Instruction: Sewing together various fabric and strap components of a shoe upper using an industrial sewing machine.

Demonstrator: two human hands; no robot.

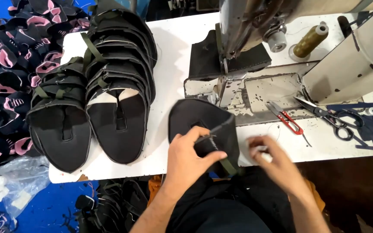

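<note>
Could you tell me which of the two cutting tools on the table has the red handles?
The small thread snips lying just right of the sewing machine's plate; the larger scissors further right have black handles.

Fabric piece (199, 118) in left hand (186, 159): black, olive-green strap. Stacks of cut pieces (96, 82): black with olive straps, pale lining showing. Table (169, 73): white. Heap (9, 64) at left: black and pink. Thread spool (309, 41): olive-gold. Snips (286, 117): red handles. Scissors (329, 116): black handles. Strips (368, 125): navy. Floor (44, 203): blue.
</note>
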